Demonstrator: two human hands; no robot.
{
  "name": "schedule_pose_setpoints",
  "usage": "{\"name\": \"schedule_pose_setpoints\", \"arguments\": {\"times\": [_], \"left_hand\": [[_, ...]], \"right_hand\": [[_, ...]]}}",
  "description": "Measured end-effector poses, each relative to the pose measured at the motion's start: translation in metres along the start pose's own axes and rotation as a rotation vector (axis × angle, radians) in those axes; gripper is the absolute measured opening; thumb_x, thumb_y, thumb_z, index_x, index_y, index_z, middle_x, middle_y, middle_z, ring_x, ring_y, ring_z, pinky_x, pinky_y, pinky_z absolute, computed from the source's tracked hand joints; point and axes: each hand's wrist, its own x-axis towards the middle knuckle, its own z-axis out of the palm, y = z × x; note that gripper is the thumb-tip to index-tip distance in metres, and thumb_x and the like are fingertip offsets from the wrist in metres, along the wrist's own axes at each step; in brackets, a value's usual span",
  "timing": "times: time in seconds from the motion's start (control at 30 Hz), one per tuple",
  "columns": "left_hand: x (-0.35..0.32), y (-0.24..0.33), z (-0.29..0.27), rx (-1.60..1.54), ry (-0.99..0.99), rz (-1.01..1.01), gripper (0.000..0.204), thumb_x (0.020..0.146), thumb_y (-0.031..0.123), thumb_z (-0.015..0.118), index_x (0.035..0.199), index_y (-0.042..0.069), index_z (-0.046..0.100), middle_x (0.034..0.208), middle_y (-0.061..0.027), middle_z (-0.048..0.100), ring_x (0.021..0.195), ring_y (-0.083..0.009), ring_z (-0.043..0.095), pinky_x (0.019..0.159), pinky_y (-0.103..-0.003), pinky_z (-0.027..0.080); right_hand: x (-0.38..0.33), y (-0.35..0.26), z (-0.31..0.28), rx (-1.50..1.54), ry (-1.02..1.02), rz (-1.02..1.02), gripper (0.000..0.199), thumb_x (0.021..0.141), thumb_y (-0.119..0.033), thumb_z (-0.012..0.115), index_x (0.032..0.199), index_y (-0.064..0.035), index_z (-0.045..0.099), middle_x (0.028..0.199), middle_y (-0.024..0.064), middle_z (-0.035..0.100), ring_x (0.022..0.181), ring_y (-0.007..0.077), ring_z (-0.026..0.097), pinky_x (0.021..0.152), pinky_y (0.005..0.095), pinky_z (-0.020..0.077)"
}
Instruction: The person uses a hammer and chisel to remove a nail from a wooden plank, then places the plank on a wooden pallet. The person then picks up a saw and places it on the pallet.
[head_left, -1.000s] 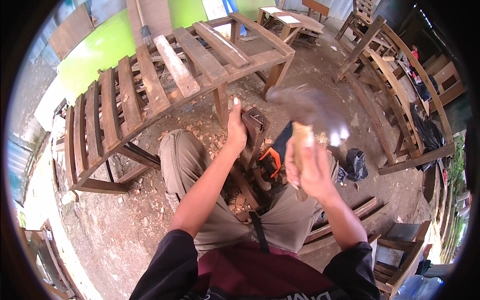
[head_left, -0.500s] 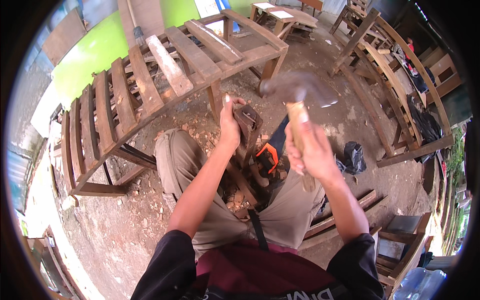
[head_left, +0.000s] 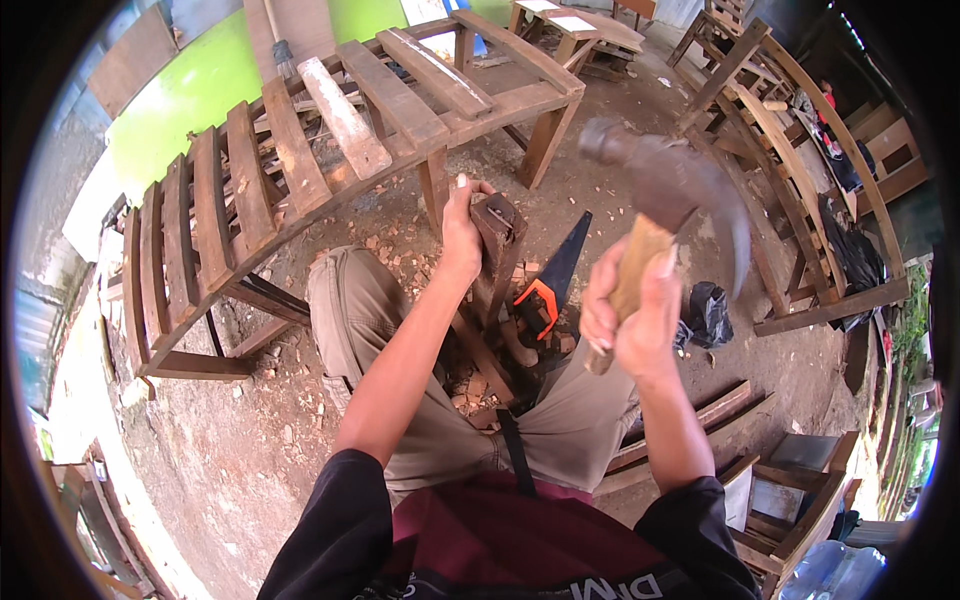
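My right hand (head_left: 632,318) grips the wooden handle of a claw hammer (head_left: 668,195), raised high with its dark metal head blurred above the hand. My left hand (head_left: 462,228) holds the top of a dark upright wooden piece (head_left: 498,250) that stands between my knees. The hammer head hangs to the right of that piece, apart from it. Behind the wooden piece on the ground lies a hand saw (head_left: 548,283) with an orange and black handle.
A curved slatted wooden frame (head_left: 300,160) stands in front of me on the left. More wooden furniture frames (head_left: 800,200) stand at the right. Wood chips (head_left: 400,240) litter the dirt ground. A black bag (head_left: 708,312) lies near my right knee.
The hammer has swung up and a little to the right, now raised higher. My left hand has stayed on the top of the wooden piece.
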Motion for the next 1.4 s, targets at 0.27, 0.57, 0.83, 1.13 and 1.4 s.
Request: {"name": "schedule_pose_setpoints", "arguments": {"times": [0.27,0.57,0.83,1.13,1.4], "left_hand": [[-0.004,0.002,-0.001,0.041,-0.001,-0.015,0.053,0.103,0.052,0.040,0.092,0.004,0.060,0.079,-0.0058,0.063,0.069,-0.0139,0.059,0.066,-0.029,0.048],[0.004,0.005,-0.006,0.203,0.056,0.127,0.062,0.103,0.054,0.038,0.082,0.001,0.063,0.074,-0.0030,0.061,0.067,-0.0117,0.053,0.067,-0.028,0.043],[0.006,0.001,-0.002,0.064,0.223,0.109,0.033,0.097,0.034,0.065,0.084,0.004,0.066,0.073,0.0031,0.058,0.066,-0.0058,0.047,0.062,-0.024,0.038],[-0.009,0.016,0.009,0.035,0.160,0.009,0.032,0.097,0.033,0.063,0.083,0.005,0.066,0.075,-0.0013,0.065,0.064,-0.0090,0.054,0.060,-0.027,0.041],[-0.010,0.005,0.000,0.179,0.161,0.111,0.047,0.099,0.047,0.055,0.078,0.005,0.061,0.071,-0.0014,0.059,0.066,-0.0092,0.053,0.062,-0.026,0.041]], "right_hand": [[0.006,0.007,-0.007,0.079,0.022,0.371,0.050,0.107,-0.046,0.036,0.094,-0.0004,0.050,0.062,0.0014,0.043,0.041,0.0080,0.040,0.037,0.0256,0.0355],[-0.037,0.009,-0.010,-0.012,0.135,0.299,0.024,0.102,-0.013,0.048,0.125,-0.0084,0.050,0.090,0.0096,0.054,0.051,0.0095,0.050,0.041,0.0236,0.0412],[-0.066,0.075,-0.049,0.219,0.011,0.448,0.034,0.091,-0.022,0.041,0.114,-0.0008,0.054,0.089,0.0105,0.054,0.066,0.0221,0.061,0.056,0.0364,0.0532],[-0.099,0.071,-0.032,0.384,-0.201,0.237,0.043,0.094,-0.021,0.060,0.131,-0.0023,0.048,0.116,0.0188,0.056,0.107,0.0364,0.065,0.088,0.0415,0.0549],[-0.076,0.037,-0.015,-0.735,-0.050,-0.134,0.033,0.085,-0.011,0.078,0.113,-0.0026,0.063,0.095,0.0089,0.062,0.084,0.0183,0.062,0.076,0.0306,0.0507]]}}
